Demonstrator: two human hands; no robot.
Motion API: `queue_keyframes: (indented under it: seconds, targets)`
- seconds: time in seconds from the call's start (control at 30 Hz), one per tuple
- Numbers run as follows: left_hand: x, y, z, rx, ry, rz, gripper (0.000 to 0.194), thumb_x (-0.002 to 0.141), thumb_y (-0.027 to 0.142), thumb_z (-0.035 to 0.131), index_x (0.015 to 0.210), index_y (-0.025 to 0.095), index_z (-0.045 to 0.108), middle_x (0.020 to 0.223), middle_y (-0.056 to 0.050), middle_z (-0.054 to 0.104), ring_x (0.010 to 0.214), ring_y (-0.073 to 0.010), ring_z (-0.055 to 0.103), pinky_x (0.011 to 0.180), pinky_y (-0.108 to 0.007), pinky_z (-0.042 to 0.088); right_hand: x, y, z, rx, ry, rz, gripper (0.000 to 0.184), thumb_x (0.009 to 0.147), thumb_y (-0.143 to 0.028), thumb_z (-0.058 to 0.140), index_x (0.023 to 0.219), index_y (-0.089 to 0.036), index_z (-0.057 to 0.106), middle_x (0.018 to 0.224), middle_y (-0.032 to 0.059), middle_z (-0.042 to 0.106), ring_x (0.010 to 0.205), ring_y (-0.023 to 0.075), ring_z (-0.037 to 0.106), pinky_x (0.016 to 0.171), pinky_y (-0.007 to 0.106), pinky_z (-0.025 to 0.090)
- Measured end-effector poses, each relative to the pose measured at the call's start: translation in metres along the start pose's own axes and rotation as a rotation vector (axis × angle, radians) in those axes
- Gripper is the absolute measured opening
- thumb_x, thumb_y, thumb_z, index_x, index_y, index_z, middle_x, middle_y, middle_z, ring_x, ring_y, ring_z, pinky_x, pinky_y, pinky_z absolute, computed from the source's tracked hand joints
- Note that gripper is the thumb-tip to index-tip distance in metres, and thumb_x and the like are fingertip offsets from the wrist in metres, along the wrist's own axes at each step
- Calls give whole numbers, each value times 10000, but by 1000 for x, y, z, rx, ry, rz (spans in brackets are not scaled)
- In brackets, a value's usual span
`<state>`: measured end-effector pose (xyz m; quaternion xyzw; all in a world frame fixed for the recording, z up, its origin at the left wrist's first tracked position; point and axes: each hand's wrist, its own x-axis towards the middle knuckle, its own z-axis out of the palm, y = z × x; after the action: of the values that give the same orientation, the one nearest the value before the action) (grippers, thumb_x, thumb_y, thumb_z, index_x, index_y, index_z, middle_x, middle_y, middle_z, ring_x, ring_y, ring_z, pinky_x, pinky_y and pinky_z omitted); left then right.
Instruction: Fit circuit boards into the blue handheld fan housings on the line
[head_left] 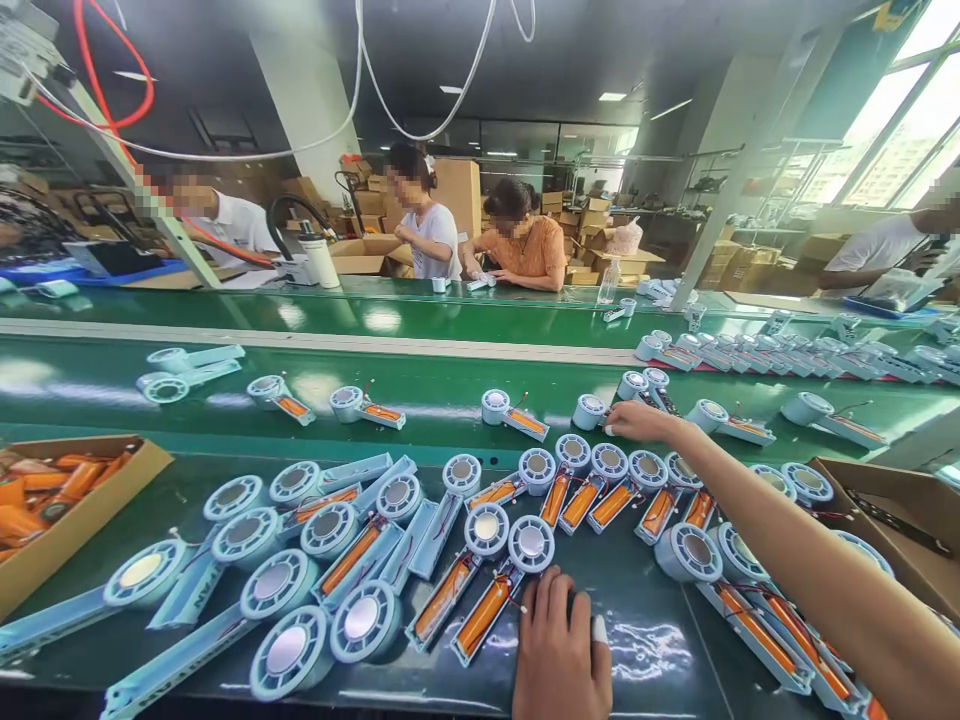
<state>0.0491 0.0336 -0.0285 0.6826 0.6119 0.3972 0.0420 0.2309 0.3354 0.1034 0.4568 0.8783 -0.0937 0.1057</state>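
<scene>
**Two Hands, One Crowded Bench Beside a Green Line**

A worker's right hand (643, 422) reaches across to a green conveyor belt (435, 375), its fingertips at the round head of a pale-blue device (590, 411). The fingers are bent inward, but at this distance the view is too poor to tell whether they grip the piece or merely touch it. The left hand (562, 645) lies palm down on the dark worktop (637, 600), fingers loosely extended and holding nothing, a white covering (599, 630) on its thumb tip. Just beyond those fingers is the slotted head of another device (531, 543), an orange cylinder (482, 613) set in its open handle.

More such pieces crowd the worktop on both sides of the left hand, some with orange cylinders and thin wires exposed, while others stand spaced along the belt. At the worker's left, a cardboard tray (90, 520) holds loose orange cylinders (71, 490); at the right is an open carton (930, 495). Across the line, a person in a white top (433, 238) is near another in an orange top (536, 252), whose hands are at a pale piece (481, 284).
</scene>
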Motion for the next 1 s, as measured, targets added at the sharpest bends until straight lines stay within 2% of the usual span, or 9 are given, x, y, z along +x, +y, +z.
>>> queue_keyframes:
  seconds: [0.1, 0.3, 0.47, 0.63, 0.73, 0.8, 0.9, 0.93, 1.0]
  targets:
    - [-1, -1, 5, -17, 30, -7, 321, 713, 103, 581, 993, 261, 594, 1095, -42, 662, 1161, -276, 603, 1060, -483, 472, 27, -25, -6, 43, -10, -18, 285, 987, -383, 606, 1179, -179, 656, 1230, 78, 660, 1074, 228, 649, 955, 448, 536]
    - [-1, -5, 5, -17, 43, 47, 310, 736, 72, 517, 985, 239, 596, 1072, -58, 641, 1167, -282, 595, 1043, -511, 498, 77, -105, -7, 136, -19, 18, 315, 979, -393, 620, 1200, -170, 640, 1216, 78, 655, 1039, 224, 658, 900, 430, 564]
    - [3, -1, -6, -25, -23, 50, 283, 779, 47, 470, 968, 209, 606, 1090, -81, 651, 1183, -290, 601, 1030, -528, 520, 70, -133, -16, 168, 97, 189, 300, 976, -380, 626, 1189, -170, 636, 1200, 78, 653, 1024, 217, 657, 883, 421, 567]
    - [9, -2, -15, -80, -38, 73, 253, 844, 66, 459, 978, 205, 623, 1078, -87, 679, 1167, -295, 627, 1004, -535, 534, 10, -131, -42, 245, 298, 269, 324, 970, -463, 580, 991, -152, 669, 960, 49, 683, 859, 188, 642, 738, 314, 510]
    - [10, -10, -19, -169, -24, 33, 215, 929, 146, 460, 1041, 210, 631, 1074, -85, 704, 1116, -264, 662, 949, -459, 570, -58, -145, -32, 288, 429, 291, 384, 969, -520, 495, 883, -182, 657, 857, 40, 668, 798, 186, 606, 653, 270, 411]
    - [9, -18, -20, -239, 0, -11, 207, 968, 215, 459, 1077, 208, 635, 1078, -85, 716, 1041, -237, 693, 887, -393, 592, -111, -163, -5, 329, 493, 310, 399, 948, -549, 489, 815, -203, 637, 838, 42, 656, 772, 191, 592, 654, 282, 404]
    - [6, -24, -21, -352, 21, -43, 230, 989, 285, 449, 1097, 204, 635, 1072, -80, 725, 992, -222, 706, 856, -342, 585, -177, -192, 53, 622, 614, 328, 215, 869, -455, 610, 907, -254, 677, 983, 74, 659, 890, 248, 626, 767, 336, 481]
    - [5, -24, -21, -387, 28, -64, 238, 992, 309, 445, 1093, 206, 634, 1066, -77, 727, 985, -224, 705, 858, -337, 578, -190, -199, 72, 656, 588, 363, 165, 834, -390, 642, 946, -277, 684, 1061, 84, 652, 952, 273, 629, 815, 364, 494]
    - [6, -23, -19, -435, 59, -138, 257, 996, 360, 430, 1055, 217, 635, 1026, -67, 730, 951, -232, 700, 855, -337, 567, -201, -209, 107, 650, 486, 486, 222, 757, -319, 689, 978, -299, 688, 1117, 108, 640, 1035, 332, 619, 886, 437, 503]
